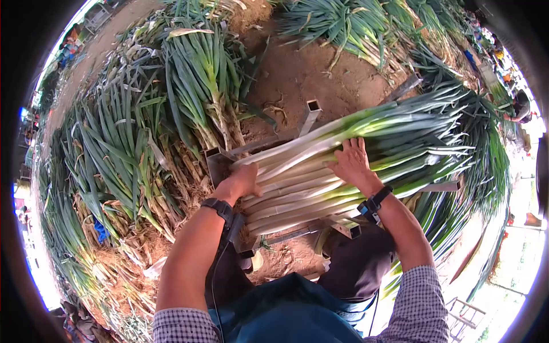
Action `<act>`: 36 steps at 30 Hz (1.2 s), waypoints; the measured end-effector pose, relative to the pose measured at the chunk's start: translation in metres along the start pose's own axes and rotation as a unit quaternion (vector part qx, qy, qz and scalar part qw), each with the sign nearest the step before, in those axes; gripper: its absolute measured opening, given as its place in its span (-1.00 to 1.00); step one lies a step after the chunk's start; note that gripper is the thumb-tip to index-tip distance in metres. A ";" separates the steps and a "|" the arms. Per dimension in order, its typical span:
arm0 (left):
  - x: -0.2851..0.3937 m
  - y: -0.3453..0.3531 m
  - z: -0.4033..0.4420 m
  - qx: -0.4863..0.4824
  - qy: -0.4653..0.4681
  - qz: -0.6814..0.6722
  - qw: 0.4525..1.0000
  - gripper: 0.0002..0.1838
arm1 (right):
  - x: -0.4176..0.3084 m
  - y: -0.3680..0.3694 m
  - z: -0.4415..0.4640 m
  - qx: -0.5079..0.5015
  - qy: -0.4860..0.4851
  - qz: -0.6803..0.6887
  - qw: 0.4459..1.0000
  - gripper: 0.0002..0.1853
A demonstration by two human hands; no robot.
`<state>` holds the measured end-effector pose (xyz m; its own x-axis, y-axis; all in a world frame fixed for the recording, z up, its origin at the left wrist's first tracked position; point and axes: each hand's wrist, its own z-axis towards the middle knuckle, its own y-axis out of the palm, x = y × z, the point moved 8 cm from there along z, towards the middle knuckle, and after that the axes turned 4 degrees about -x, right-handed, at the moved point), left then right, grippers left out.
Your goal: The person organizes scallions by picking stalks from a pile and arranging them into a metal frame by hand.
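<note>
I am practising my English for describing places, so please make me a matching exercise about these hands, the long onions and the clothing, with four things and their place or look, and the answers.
Things:
1. Left hand
2. Right hand
3. Leafy ends
4. Sleeves

Places or looks:
A. dark green, spreading away from the pale stalks
B. checked, dark and white
C. near the root ends, beside a corner of the metal frame
D. fingers spread, farther along, nearer the green part

Right pairs: 1-C, 2-D, 3-A, 4-B

2 bare hands [355,166] on trimmed leeks [303,183], metal frame [310,117], brown soil [309,74]
</note>
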<state>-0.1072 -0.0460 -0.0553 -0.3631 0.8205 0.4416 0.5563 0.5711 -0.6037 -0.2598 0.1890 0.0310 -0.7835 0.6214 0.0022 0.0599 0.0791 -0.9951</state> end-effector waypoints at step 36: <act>0.000 0.001 0.001 0.014 0.020 0.038 0.999 -0.13 | 0.025 -0.004 0.000 0.030 -0.011 0.083 0.996 -0.68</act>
<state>-0.1075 -0.0453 -0.0569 -0.2899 0.8606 0.4187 0.5600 0.5073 -0.6550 -0.2795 0.2043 0.0347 -0.7796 0.6044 -0.1640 0.1531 -0.0699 -0.9857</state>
